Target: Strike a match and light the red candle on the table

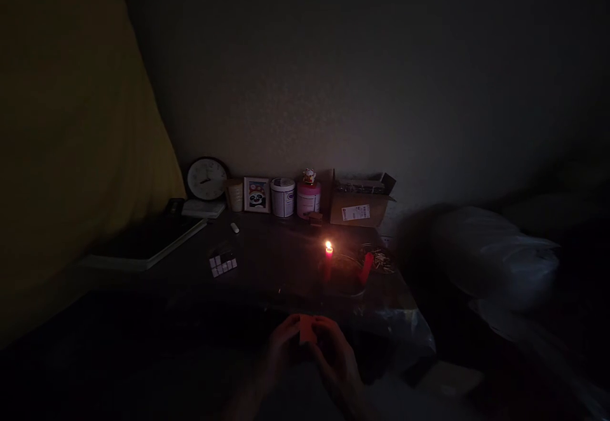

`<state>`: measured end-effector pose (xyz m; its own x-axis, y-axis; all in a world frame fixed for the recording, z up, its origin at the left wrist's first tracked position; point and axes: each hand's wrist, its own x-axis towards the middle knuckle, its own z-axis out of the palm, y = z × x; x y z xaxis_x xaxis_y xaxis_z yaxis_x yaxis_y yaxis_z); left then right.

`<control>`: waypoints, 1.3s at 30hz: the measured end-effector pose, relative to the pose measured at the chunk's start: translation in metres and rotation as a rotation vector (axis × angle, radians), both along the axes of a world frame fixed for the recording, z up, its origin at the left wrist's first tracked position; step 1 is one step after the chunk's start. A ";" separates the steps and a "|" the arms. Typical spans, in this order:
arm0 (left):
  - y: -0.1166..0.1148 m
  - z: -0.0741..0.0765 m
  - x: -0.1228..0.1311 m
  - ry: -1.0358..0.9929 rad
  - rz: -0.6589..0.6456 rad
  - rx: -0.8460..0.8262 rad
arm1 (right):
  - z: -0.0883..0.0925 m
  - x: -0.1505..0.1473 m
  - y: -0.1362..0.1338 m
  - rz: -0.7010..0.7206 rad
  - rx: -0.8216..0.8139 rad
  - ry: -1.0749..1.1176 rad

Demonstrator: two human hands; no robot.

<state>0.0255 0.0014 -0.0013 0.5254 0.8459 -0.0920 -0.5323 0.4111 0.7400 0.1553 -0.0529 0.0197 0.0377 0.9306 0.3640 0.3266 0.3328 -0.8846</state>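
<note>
Both my hands are held low in front of the table's near edge, in dim light. Between them is a small flat reddish rectangle (307, 330), whose kind the dark hides. The fingers of my left hand (282, 343) close on its left side. My right hand (335, 350) grips it from the right, with thumb and fingers bent around it. Beyond the hands a lit red candle (328, 262) stands upright. A second red candle (366, 267), unlit, leans to its right, beside a dish of matchsticks (381, 260).
On the dark table (267, 249) lie a white block puzzle (223, 265) and a small white object (235, 228). A clock (207, 178), a framed panda picture (257, 195), a white canister (283, 197), a pink canister (309, 201) and a cardboard box (357, 208) line the wall.
</note>
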 end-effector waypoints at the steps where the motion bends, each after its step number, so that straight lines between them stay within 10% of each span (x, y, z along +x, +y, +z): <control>1: -0.001 0.002 0.000 0.011 0.001 0.007 | -0.001 0.000 0.000 -0.005 -0.014 0.005; 39: -0.001 0.009 0.000 0.069 0.044 0.035 | -0.016 0.001 0.009 0.041 0.018 0.069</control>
